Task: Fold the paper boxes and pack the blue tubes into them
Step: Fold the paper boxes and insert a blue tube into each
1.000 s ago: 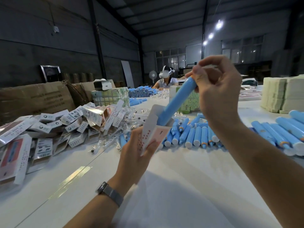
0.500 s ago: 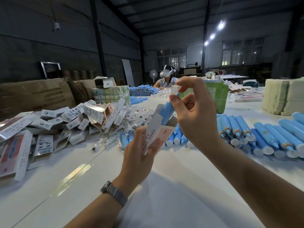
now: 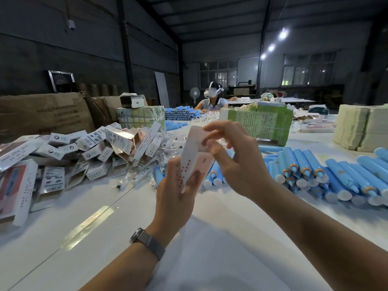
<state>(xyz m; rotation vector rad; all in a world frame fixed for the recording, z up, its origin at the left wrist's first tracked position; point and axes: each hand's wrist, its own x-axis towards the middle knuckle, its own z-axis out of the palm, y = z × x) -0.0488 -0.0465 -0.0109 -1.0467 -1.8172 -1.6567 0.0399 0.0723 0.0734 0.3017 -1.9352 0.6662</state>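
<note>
My left hand [image 3: 178,185] grips the lower part of a pink and white paper box [image 3: 194,156], held tilted above the white table [image 3: 210,248]. My right hand [image 3: 233,156] has its curled fingers on the box's top flap, bending it over the opening. No blue tube shows at the opening; the one pushed in is hidden inside the box. Several blue tubes [image 3: 315,173] with white caps lie in rows on the table to the right and behind my hands.
A heap of packed boxes [image 3: 88,148] lies at the left, with flat box blanks [image 3: 14,185] near the left edge. Green bundles [image 3: 262,122] and cream stacks [image 3: 363,127] stand behind. Brown cartons [image 3: 42,114] line the far left. Another person [image 3: 212,97] sits at the far end.
My right hand pushed the blue tube down into the box until it vanished inside, then moved onto the top flap. My left hand kept holding the box.
</note>
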